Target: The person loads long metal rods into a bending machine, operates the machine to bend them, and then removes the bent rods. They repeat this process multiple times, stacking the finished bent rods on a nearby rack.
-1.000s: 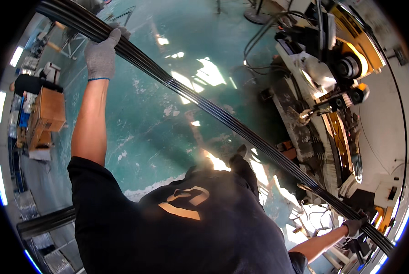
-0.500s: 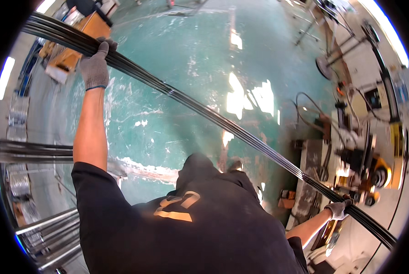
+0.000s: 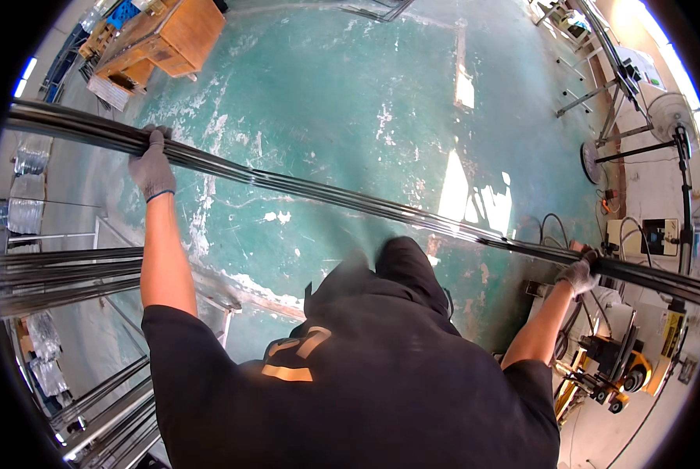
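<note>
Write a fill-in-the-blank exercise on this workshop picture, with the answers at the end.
Of the left hand and right hand, the one higher in the picture is the ____.
The number of hands gripping the long dark bars is ____.
The standing fan is near the picture's ____ edge.
The shirt's main colour is ____.
Missing words: left; two; right; black.

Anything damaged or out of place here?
Just the green floor: pale patches break its surface, many right of the left hand, so its coating looks worn. The bundle of dark rods, held there and in the right hand, shows no obvious damage.
</note>
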Tool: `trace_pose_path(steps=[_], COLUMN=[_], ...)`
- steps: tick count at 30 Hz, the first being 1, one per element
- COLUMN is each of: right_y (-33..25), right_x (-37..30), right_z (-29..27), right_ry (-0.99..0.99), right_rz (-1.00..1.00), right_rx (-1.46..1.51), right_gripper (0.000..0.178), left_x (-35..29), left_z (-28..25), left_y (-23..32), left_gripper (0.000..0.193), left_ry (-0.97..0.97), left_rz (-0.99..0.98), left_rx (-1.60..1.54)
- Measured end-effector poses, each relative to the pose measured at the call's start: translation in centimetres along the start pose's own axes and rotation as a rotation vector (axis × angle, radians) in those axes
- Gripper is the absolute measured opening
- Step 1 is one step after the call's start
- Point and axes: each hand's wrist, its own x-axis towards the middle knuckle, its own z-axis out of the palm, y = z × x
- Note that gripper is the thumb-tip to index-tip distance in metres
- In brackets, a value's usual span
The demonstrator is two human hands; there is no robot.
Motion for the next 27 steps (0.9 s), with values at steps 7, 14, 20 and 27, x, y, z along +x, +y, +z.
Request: trace_pose_path(steps=[7,14,20,27], right_y=[5.9,9.0,12.1,11.8], right_x=[-6.5,-11.8,-15.7,-16.6], right_z=[20.4,37.9,47.0,50.4], right_ry=[-0.108,-0.235,-0.256,-0.22], right_rz=[0.028,0.013,0.037,0.084], right_rx=[0.055,0.029,-0.085,-0.087], right_gripper=[0.016,0.012,0.011,0.015], left_x=[12.1,23.6,29.2,35.5], left_z=[-0.7,2.3,3.0,6.4], left_y=[-7.0,-11.8,-18.3,-22.2], left_gripper=[0.021,0.019,0.019,0.018], left_ry=[0.125,0.14,0.175,0.071], left_rz=[-0.017,-0.058,-0.145,-0.165], left_rx=[0.114,0.203,0.313,0.276])
